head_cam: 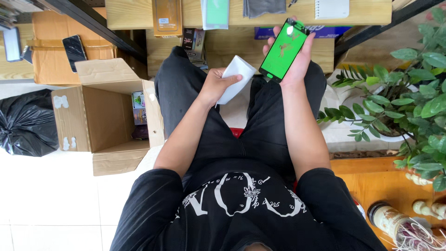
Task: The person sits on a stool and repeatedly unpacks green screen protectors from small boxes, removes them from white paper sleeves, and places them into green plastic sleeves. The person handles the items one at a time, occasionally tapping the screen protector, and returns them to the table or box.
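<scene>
My right hand (297, 60) holds up a flat phone-shaped panel with a bright green face (284, 50), tilted toward me above my right knee. My left hand (216, 86) grips a white folded sheet or sleeve (237, 76) just left of the panel, a short gap between the two. Both hands hover over my lap in black trousers, in front of a wooden workbench (362, 14).
An open cardboard box (100, 118) with small packets inside stands on the floor at left, next to a black plastic bag (25, 123). A leafy potted plant (409, 102) is at right. Phones, packages and a grey cloth lie on the bench. A jar (388, 218) sits lower right.
</scene>
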